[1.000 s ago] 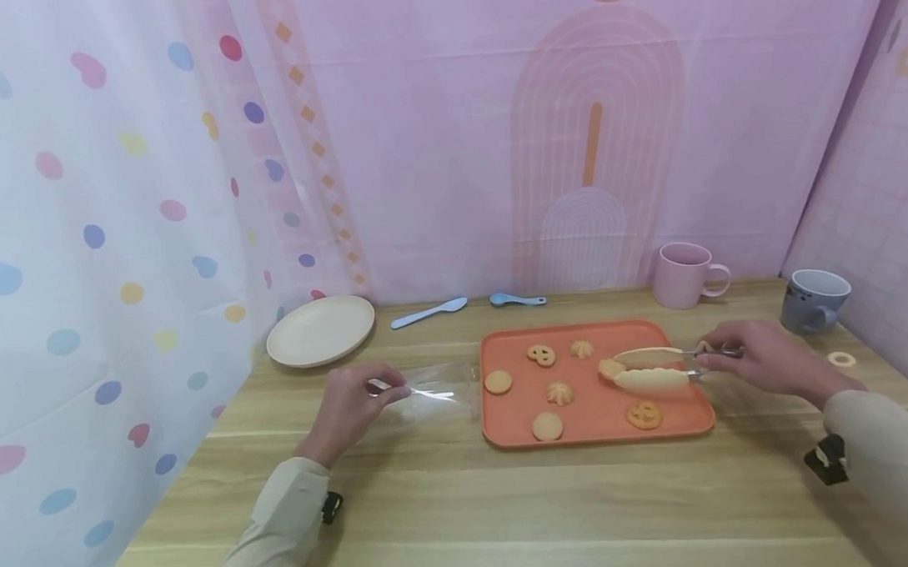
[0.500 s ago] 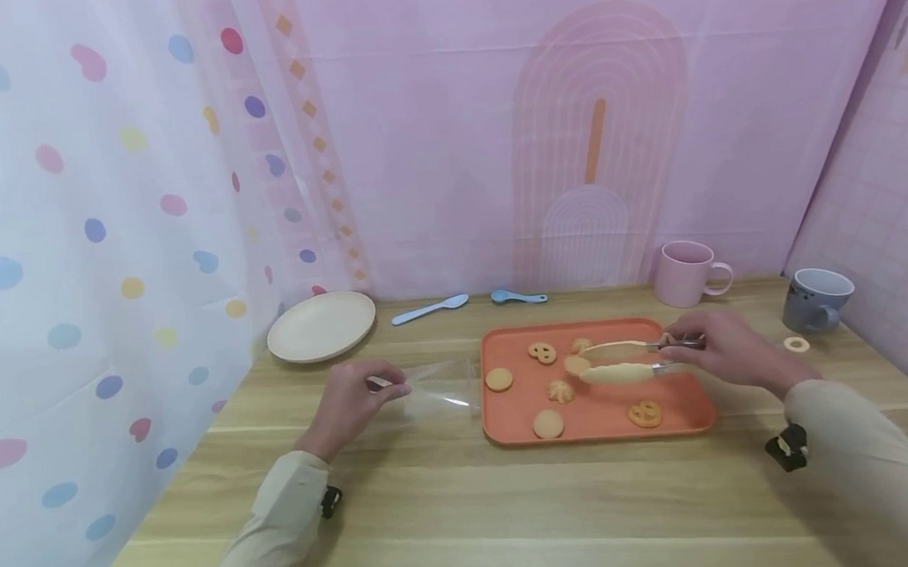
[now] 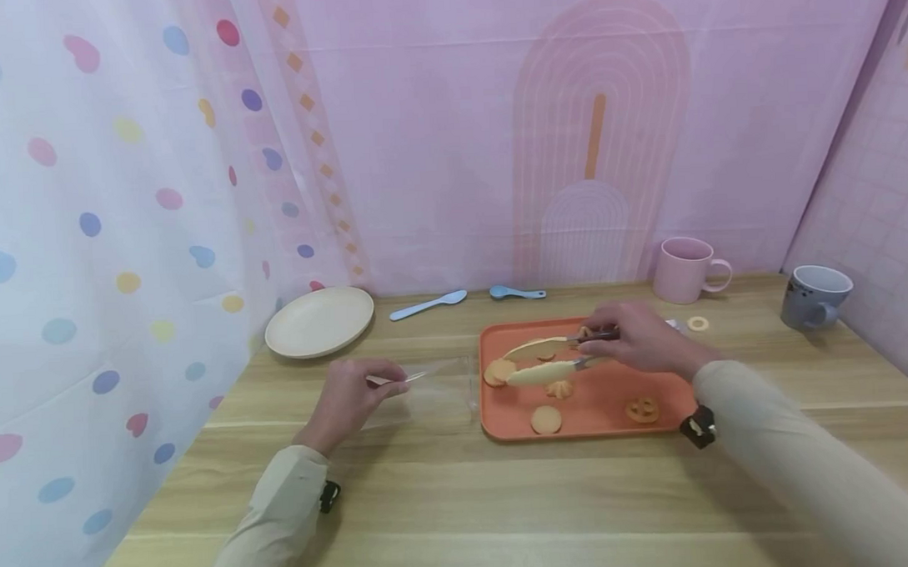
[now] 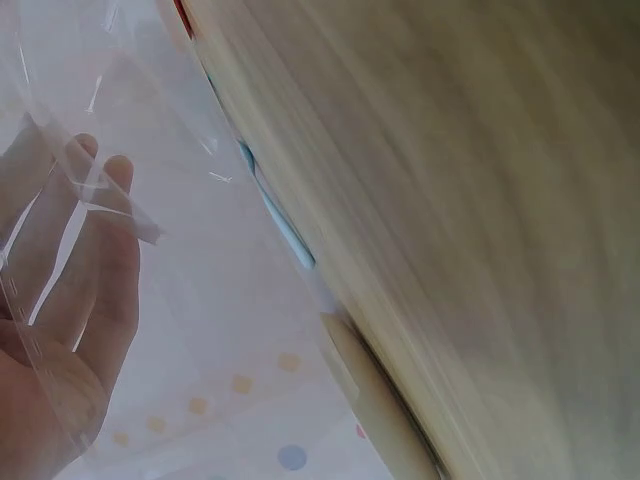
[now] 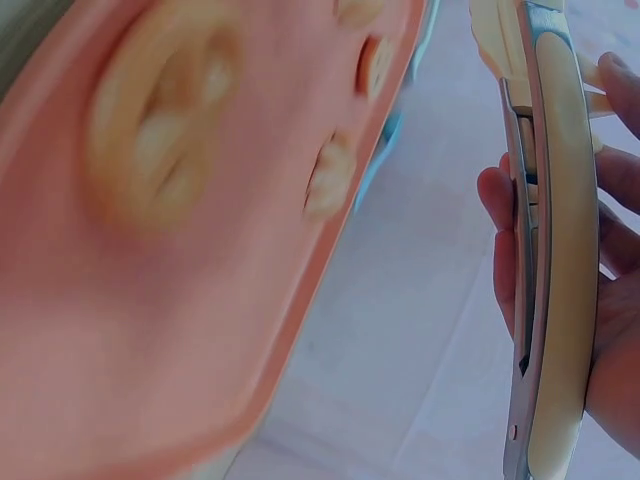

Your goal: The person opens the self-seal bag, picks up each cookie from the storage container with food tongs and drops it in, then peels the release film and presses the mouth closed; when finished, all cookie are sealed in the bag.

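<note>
My left hand (image 3: 344,404) pinches the edge of a clear plastic bag (image 3: 439,397), whose mouth lies beside the left side of the orange tray (image 3: 602,428). The see-through film (image 4: 75,160) crosses the fingers in the left wrist view. Over the tray, my right hand (image 3: 639,339) grips tongs (image 3: 543,374) with cream-coloured tips. A cookie (image 3: 500,372) appears to be at those tips, overlapping a round cookie on the tray's left side. The tongs' cream handle (image 5: 568,250) lies along the palm in the right wrist view.
More cookies lie on the tray, among them a round one (image 3: 546,420) and a pretzel-shaped one (image 3: 643,409). Behind stand a cream plate (image 3: 320,323), a blue spoon (image 3: 428,305), a small scoop (image 3: 518,293), a pink mug (image 3: 682,271) and a grey mug (image 3: 815,297).
My right hand has moved left across the tray with the tongs and the cookie at their tips. The left hand stays at the bag, whose film has shifted slightly.
</note>
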Demonstrator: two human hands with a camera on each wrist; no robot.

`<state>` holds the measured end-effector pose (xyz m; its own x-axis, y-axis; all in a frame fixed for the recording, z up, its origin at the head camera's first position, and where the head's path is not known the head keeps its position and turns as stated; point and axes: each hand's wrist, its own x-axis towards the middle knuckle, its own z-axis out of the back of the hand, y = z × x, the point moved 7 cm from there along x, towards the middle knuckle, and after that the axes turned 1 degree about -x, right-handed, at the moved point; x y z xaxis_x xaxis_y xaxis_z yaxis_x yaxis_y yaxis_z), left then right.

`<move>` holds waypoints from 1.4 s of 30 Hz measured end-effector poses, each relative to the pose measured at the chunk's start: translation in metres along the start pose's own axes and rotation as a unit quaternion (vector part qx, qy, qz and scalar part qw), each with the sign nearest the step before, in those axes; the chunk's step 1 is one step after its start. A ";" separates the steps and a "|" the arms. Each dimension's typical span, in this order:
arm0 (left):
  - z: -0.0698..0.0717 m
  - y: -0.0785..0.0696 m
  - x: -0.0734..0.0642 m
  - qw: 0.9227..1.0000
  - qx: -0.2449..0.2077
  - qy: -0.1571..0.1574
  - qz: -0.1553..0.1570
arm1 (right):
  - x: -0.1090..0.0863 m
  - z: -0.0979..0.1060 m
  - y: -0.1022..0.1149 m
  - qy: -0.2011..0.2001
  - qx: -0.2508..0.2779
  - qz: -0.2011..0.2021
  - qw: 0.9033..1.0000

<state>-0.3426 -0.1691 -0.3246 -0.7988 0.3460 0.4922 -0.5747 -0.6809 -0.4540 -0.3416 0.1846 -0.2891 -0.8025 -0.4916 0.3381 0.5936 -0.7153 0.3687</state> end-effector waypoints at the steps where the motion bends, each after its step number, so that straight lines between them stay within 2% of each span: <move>1: 0.000 -0.001 0.000 1.000 0.000 0.001 0.000 | 0.003 -0.004 0.002 0.004 0.004 0.001 1.000; 8: -0.002 -0.003 0.003 1.000 0.009 0.005 -0.011 | 0.024 -0.025 0.019 0.011 0.018 0.036 0.999; 11: -0.004 -0.003 0.004 1.000 0.012 0.009 -0.013 | 0.031 -0.035 0.023 0.025 0.023 0.038 0.999; 16: -0.005 -0.005 0.005 1.000 0.017 0.012 -0.007 | 0.040 -0.048 0.030 0.049 0.035 0.019 0.998; 21: -0.005 -0.006 0.005 1.000 0.019 0.014 0.002 | 0.048 -0.058 0.039 0.054 0.033 0.017 0.998; 31: -0.003 -0.006 0.004 1.000 0.005 0.008 0.001 | 0.060 -0.075 0.054 0.075 0.059 -0.017 0.995; 42: -0.002 -0.006 0.002 1.000 0.012 0.002 -0.002 | 0.069 -0.094 0.074 0.066 0.052 -0.018 0.996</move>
<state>-0.3415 -0.1634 -0.3222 -0.7971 0.3507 0.4916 -0.5734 -0.6949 -0.4339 -0.3588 0.0517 -0.3200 -0.8207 -0.5319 0.2085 0.5613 -0.6824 0.4682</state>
